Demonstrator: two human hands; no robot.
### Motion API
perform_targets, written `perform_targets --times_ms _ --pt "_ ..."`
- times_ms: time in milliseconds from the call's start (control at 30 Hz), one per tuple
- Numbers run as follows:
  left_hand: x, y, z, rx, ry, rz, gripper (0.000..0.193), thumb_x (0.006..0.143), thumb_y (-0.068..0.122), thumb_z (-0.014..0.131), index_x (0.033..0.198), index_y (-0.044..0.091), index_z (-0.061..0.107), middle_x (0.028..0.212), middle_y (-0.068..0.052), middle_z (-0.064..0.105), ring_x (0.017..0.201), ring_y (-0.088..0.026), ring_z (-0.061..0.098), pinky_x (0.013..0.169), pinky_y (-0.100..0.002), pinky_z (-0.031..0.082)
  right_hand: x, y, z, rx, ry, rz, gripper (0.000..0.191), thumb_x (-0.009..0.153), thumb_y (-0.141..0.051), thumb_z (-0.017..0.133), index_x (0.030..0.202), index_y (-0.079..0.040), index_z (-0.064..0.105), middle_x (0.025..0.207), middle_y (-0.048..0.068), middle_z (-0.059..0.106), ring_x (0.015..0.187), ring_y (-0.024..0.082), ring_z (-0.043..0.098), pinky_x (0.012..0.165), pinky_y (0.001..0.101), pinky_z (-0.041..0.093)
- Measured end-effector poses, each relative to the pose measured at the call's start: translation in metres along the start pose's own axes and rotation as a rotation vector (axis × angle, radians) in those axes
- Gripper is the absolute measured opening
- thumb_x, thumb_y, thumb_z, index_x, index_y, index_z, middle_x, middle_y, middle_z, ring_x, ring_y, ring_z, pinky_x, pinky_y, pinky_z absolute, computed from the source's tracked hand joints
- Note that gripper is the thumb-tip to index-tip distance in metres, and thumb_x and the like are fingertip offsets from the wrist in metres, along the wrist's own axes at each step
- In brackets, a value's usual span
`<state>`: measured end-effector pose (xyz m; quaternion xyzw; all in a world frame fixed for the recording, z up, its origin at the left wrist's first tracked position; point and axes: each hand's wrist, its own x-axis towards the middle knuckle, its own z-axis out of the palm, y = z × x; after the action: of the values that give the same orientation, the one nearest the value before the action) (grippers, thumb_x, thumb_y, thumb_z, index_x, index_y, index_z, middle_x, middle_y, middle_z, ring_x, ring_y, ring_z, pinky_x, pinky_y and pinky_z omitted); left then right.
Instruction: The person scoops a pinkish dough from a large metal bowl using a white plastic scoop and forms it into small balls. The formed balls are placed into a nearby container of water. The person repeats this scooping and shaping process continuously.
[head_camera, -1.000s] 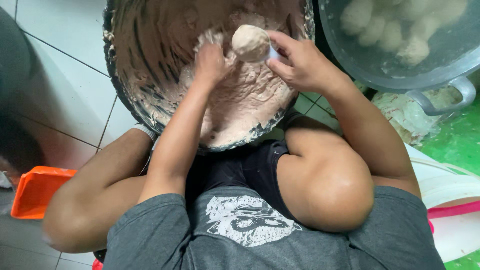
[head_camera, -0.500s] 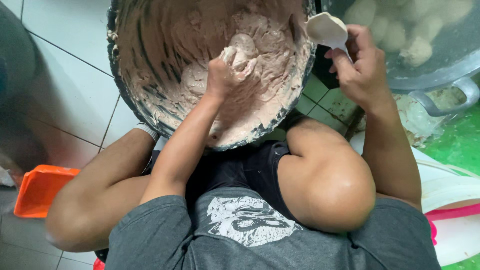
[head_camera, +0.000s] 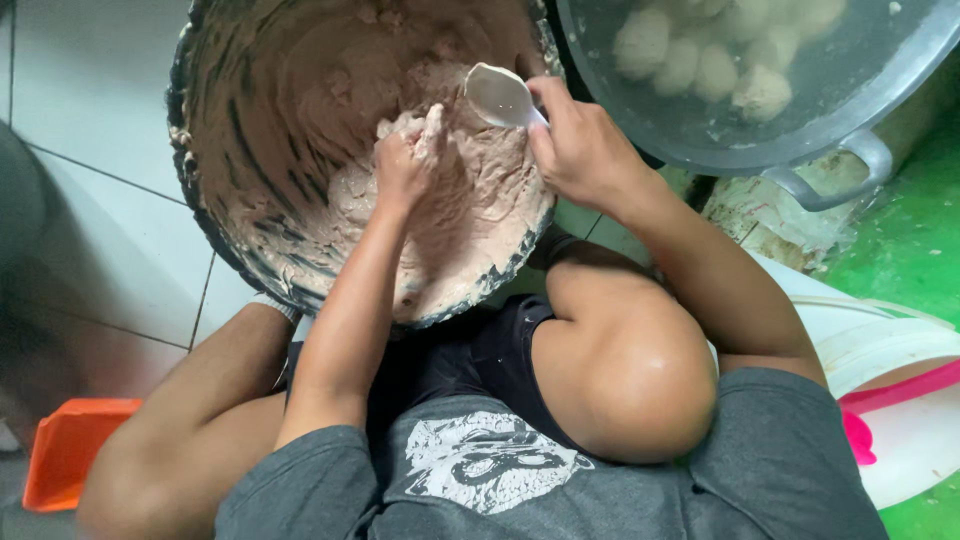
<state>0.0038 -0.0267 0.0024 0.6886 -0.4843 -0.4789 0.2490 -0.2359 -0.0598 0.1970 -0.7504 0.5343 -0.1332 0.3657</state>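
Dough (head_camera: 470, 215) bowl (head_camera: 215, 215) on white tiled floor (head_camera: 90, 90), green patch (head_camera: 900, 230) right.

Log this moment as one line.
left hand: squeezing paste | right hand: holding spoon | over bowl

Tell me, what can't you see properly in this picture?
Head view only:
- Basin: far rim cut off by the top edge.
- Left hand: fingertips buried in paste.
- Spoon: handle hidden inside the right hand.
- Balls in the pot: blurred under cloudy water.
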Motion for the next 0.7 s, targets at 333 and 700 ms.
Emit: perform_targets --times_ms 333,700 --pt "0.007 -0.005 0.022 -0.168 0.024 0.121 0.033 0.097 0.037 0.079 0.118 0.013 0.074 0.107 -0.012 0.079 0.099 -0.023 0.076 0.088 -0.034 0.059 0.041 0.002 0.032 -0.275 -0.231 0.101 0.034 0.095 -0.005 0.054 0.125 0.007 0.047 0.089 0.038 0.066 0.086 0.055 0.067 0.076 0.0614 0.052" --pt "-0.011 0.032 0.01 -0.026 0.212 0.349 0.044 0.074 0.01 0.086 0.114 0.007 0.067 0.1 -0.018 0.075 0.096 -0.037 0.074 0.08 -0.042 0.06 0.049 0.012 0.054 -0.086 -0.351 0.1 0.026 0.097 -0.007 0.051 0.119 0.006 0.055 0.09 0.033 0.068 0.091 0.051 0.067 0.078 0.0556 0.052"
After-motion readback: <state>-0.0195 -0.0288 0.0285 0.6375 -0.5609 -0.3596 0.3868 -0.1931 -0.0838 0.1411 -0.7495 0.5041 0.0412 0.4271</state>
